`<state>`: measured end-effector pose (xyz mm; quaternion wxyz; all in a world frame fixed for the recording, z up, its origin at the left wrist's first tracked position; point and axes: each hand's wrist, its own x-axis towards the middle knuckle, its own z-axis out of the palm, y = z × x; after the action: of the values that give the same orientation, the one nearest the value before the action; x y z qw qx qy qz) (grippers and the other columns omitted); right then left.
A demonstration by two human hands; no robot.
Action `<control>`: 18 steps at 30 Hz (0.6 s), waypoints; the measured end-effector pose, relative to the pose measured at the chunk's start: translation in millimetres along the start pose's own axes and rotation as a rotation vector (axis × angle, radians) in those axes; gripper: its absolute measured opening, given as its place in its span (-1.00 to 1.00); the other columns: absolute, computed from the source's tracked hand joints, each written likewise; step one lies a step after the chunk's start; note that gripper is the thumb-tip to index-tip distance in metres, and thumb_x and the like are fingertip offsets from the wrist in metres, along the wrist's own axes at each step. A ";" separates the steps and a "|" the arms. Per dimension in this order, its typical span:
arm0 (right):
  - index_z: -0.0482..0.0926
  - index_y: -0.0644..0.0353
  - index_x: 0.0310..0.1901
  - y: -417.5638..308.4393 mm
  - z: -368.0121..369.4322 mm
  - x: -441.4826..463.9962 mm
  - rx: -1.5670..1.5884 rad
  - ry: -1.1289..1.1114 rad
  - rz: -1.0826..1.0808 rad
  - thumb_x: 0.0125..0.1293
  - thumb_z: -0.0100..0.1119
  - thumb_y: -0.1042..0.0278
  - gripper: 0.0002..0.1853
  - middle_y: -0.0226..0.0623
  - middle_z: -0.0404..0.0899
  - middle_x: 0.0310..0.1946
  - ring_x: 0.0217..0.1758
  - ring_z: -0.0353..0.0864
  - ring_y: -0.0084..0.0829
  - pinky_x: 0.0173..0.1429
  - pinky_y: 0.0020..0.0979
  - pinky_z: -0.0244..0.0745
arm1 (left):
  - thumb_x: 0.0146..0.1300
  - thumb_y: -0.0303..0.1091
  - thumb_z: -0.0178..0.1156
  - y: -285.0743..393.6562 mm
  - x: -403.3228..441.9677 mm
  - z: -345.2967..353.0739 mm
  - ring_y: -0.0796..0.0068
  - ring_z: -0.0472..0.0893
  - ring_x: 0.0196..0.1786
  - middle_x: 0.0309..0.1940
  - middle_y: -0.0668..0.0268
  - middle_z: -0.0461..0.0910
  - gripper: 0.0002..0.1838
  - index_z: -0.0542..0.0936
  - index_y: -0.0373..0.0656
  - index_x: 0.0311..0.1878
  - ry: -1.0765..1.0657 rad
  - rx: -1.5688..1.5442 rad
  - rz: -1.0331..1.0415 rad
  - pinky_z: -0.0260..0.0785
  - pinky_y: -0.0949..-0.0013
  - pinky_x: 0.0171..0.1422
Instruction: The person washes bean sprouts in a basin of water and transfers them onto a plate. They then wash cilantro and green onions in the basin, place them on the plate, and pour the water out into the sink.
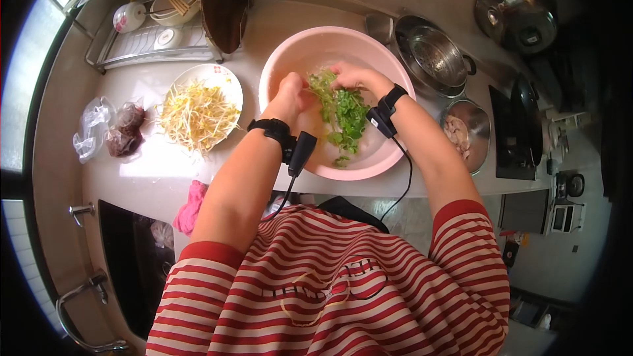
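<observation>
Leafy green herbs with pale thin stems lie in a large pink basin, leaves toward me and stems toward the far side. My left hand is inside the basin at the left of the stems, its fingers curled against them and partly hidden. From the right, my right hand reaches over the stem ends with its fingers closed on them. Each wrist wears a black strap with a cabled device.
Left of the basin stands a white plate heaped with bean sprouts, beside plastic bags. A dish rack is behind. On the right are a metal strainer, a bowl of meat pieces and a stove. A pink cloth hangs at the counter edge.
</observation>
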<state>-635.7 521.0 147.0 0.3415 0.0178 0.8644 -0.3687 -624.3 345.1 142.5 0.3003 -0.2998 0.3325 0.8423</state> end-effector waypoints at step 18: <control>0.46 0.16 -0.09 4.6 -9.5 -28.6 0.369 -0.084 0.089 0.17 0.04 0.49 -0.76 -0.51 0.35 -0.57 -0.59 0.28 -0.71 -0.60 -0.64 0.17 | -0.09 -0.71 -0.34 -8.8 24.3 -9.9 0.16 0.40 -0.48 -0.25 -0.04 0.40 -0.65 0.29 -0.43 -0.18 -0.140 0.171 -0.144 0.36 0.21 -0.39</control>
<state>-618.0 536.8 166.0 0.3841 0.1029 0.7655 -0.5058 -630.6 350.5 116.1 0.4070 -0.2366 0.3591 0.8059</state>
